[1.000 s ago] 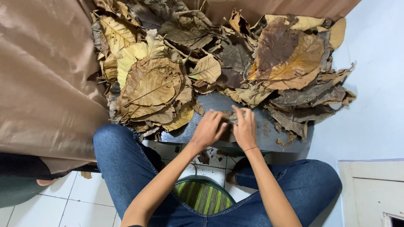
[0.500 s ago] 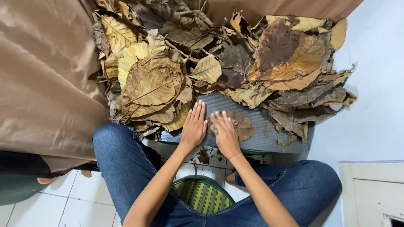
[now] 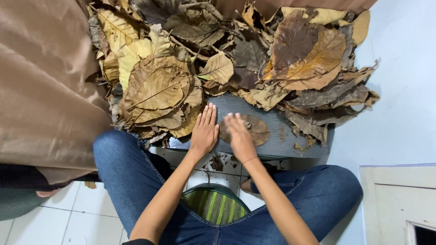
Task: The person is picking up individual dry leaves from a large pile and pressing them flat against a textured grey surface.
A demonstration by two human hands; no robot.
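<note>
Pressing hands (image 3: pixel 222 134) on grey ribbed board (image 3: pixel 290 136), white tiled floor (image 3: pixel 54 218)

A single dry brown leaf (image 3: pixel 247 129) lies flat on the grey ribbed board (image 3: pixel 290 136), just clear of the big leaf heap behind it. It is oval, dull and crinkled (its left part is hidden under the right hand (image 3: pixel 238 134)). The left hand (image 3: pixel 205 130) lies palm-down, fingers together, on the board just beside the leaf's left edge.
</note>
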